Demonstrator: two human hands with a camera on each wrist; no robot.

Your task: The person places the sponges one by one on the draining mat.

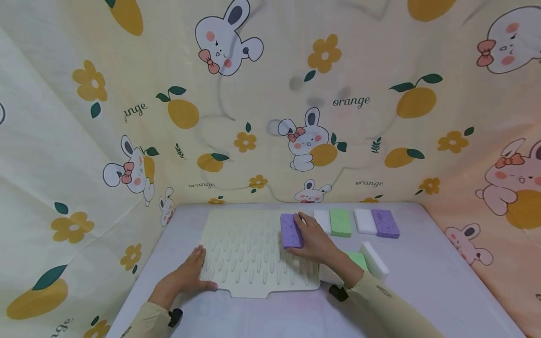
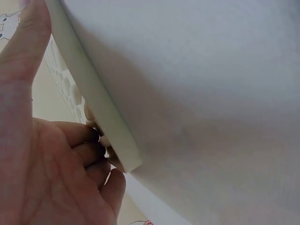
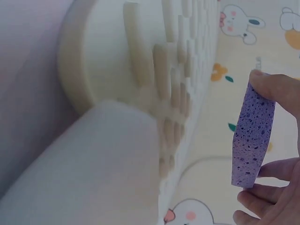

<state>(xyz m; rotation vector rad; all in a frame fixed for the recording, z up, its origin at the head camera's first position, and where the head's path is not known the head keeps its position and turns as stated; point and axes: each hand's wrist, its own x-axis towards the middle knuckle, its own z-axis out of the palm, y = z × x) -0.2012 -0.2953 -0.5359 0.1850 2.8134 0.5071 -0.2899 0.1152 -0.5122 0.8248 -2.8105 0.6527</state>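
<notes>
A cream board (image 1: 249, 292) with rows of raised pegs lies before me on the table. At its near left corner is my left hand (image 1: 186, 277), its fingers over the left edge and its thumb at the front edge. In the left wrist view those fingers (image 2: 86, 152) bend round the board's rim (image 2: 96, 93). Over the board's right part, my right hand (image 1: 314, 240) pinches a purple sponge (image 1: 291, 231) between thumb and fingers. The right wrist view shows this sponge (image 3: 253, 136) held by its ends, its pores facing the camera.
Behind the right hand stand a white block (image 1: 322, 220) and a green sponge (image 1: 340, 222) side by side. Further right are another white block (image 1: 365, 221) and a purple sponge (image 1: 385, 223). Near my right forearm sit a green sponge (image 1: 358, 259) and an upright white block (image 1: 374, 260).
</notes>
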